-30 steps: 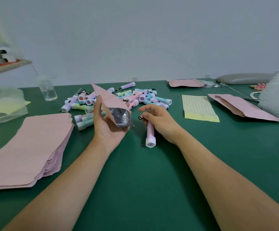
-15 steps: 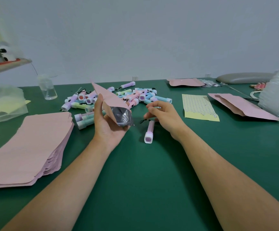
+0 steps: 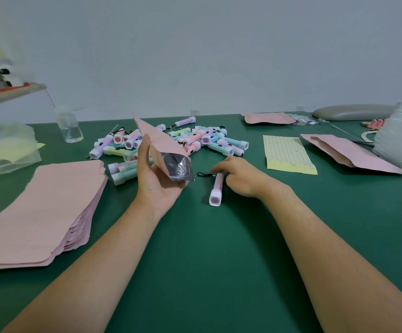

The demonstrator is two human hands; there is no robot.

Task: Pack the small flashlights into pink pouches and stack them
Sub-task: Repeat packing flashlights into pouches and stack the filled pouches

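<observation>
1. Beside the right grip (image 3: 240, 176), the pink flashlight (image 3: 216, 188) lies flat on the table (image 3: 207, 260), its head pointing toward me. It is not yet in a pouch.
2. Change, right side: one second ago this grip covered the barrel. Half a second ago it had lifted to the lanyard (image 3: 204, 174). Now it is down again with its fingers curled against the tail end. The thumb is hidden, so I read this as a light hold only.
3. Change, lanyard: the cord now trails out from the tail toward the left grip (image 3: 157, 179). The flashlight itself has barely shifted.
4. No change, left side: that grip keeps hold of the open pouch (image 3: 163, 150), thumb on one wall and fingers under the other. The mouth faces the right grip.
5. Meaning: I judge that the cord has been straightened for loading. Insertion is the next step, and stacking follows.
6. Materials, pouch: matte pink outside, paper-like, with a glossy silver lining. It is flat and thin, and its far corner sticks up beyond the left grip.
7. Materials, flashlight: hard plastic with a round pink barrel, a squared white head and a purple lens. The lanyard is a thin black loop.
8. Beyond both grips sits the flashlight pile (image 3: 195, 138) in pastel pink, blue, green and purple.
9. Outboard of the left grip lies the pouch stack (image 3: 38, 207), with flat sheets and fanned edges.
10. Table surface: dull green, seemingly a soft mat.
</observation>
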